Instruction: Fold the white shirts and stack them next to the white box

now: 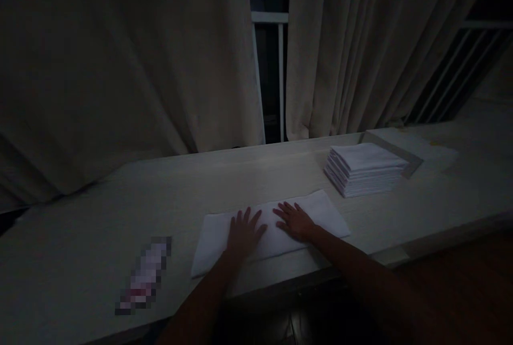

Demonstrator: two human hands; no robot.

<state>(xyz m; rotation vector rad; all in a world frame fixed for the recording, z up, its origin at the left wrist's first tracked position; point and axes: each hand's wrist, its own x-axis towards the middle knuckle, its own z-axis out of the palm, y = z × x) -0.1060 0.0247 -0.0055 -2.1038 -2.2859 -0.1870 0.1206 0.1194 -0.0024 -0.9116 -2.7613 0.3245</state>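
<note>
A white cloth, folded into a long rectangle, lies flat on the pale table near its front edge. My left hand rests palm down on the cloth's middle with fingers spread. Close beside it, my right hand also presses flat on the cloth, fingers apart. Neither hand grips anything. The room is dim.
A neat stack of folded white cloths stands at the right back of the table. A flat pale sheet lies behind it. A small blurred object lies at the left front. Curtains hang behind the table.
</note>
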